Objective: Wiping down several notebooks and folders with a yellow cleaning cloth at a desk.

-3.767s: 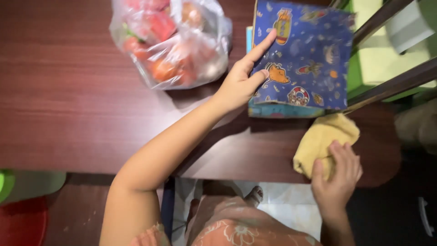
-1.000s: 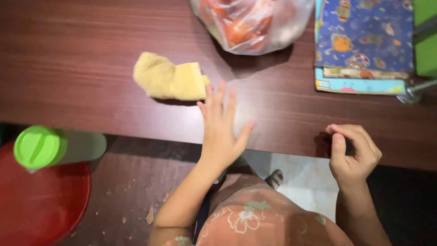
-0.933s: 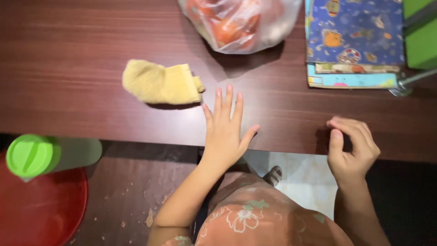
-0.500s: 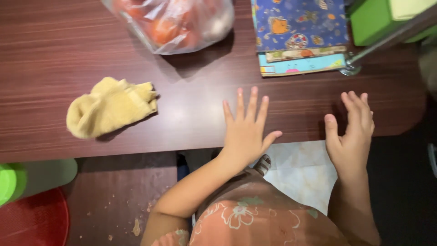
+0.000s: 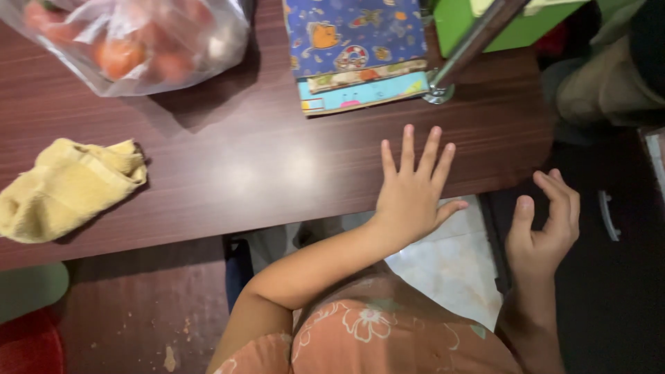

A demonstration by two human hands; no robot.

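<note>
Your left hand [image 5: 412, 197] lies flat and wide open on the dark wood bench [image 5: 263, 166], fingers spread, holding nothing. Your right hand [image 5: 544, 225] has slipped off the bench edge since half a second ago and now hangs loosely curled and empty beside it. The yellow cloth [image 5: 66, 187] sits well to the left, apart from both hands, so the wiping looks paused. The stacked patterned books [image 5: 357, 52] lie just beyond your left fingertips, next to a metal post [image 5: 471, 45]. A clear bag of what seem to be tomatoes [image 5: 131, 41] rests at the far left. Pale tiled floor [image 5: 450, 266] shows below.
</note>
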